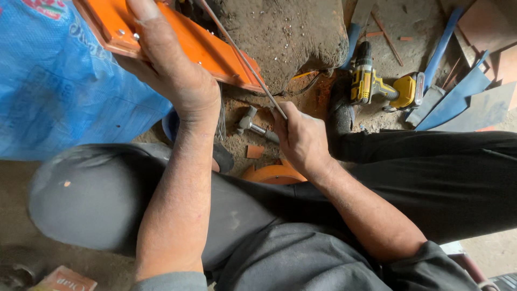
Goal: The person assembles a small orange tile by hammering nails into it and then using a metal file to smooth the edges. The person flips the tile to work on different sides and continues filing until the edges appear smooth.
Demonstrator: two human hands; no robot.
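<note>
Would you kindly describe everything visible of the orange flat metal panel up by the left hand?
The orange flat metal panel looks like painted sheet metal with a folded edge and small silvery rivets near its upper left end. It slants from the top edge down to the right, resting against a dirty block. The left hand grips it; a thin metal rod, held by the right hand, crosses it.

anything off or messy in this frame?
Mostly clutter. The cordless drill lies on its side on the dirt floor among loose blue offcuts. A hammer lies in the dirt by the right hand. No visible damage.
</note>
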